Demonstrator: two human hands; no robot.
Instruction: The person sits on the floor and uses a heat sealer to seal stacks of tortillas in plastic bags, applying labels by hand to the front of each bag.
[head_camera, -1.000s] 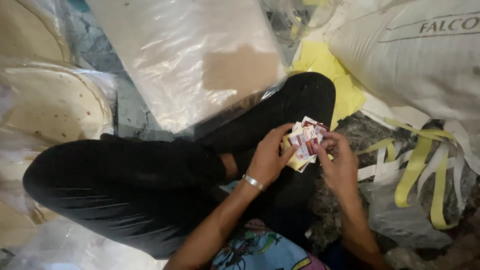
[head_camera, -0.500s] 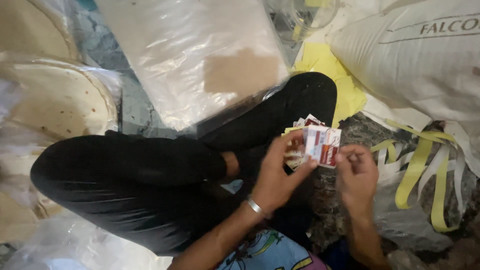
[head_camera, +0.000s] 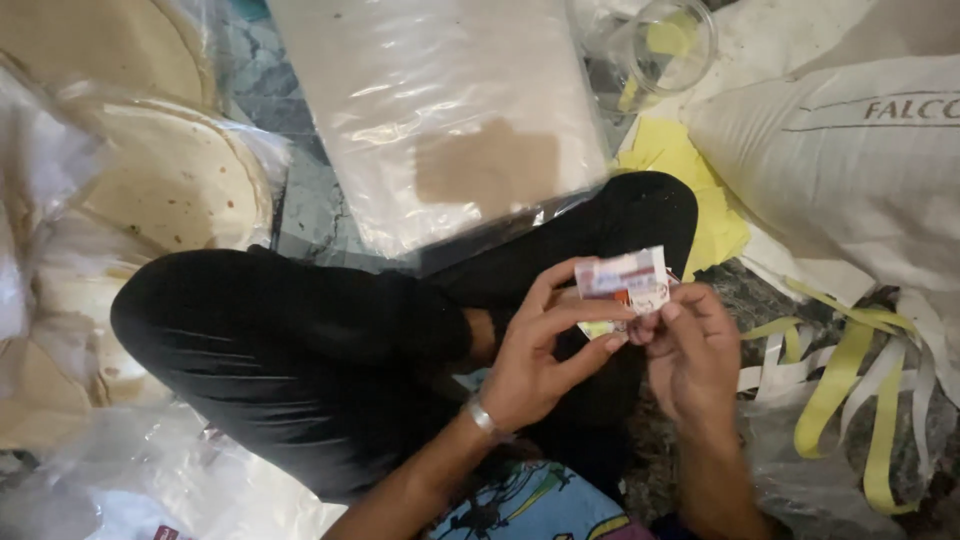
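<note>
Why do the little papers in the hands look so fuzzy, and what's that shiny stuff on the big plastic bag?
Head view: the small labels and right hand are motion-blurred; white glare streaks cross the clear plastic bag; the black trousers sit in deep shadow.

Labels (head_camera: 625, 285) btwn both hands over lap; flatbreads (head_camera: 170, 180) left, sack (head_camera: 850, 170) right, strips (head_camera: 850, 370) below sack.

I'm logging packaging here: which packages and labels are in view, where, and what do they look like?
Labels: small white-red-blue slips, held between left hand and right hand.
Clear bag: top centre, rectangular, pale contents, brown patch.
White sack: upper right, bulky, dark print.
Flatbread bags: left, clear plastic over round beige discs.
</note>
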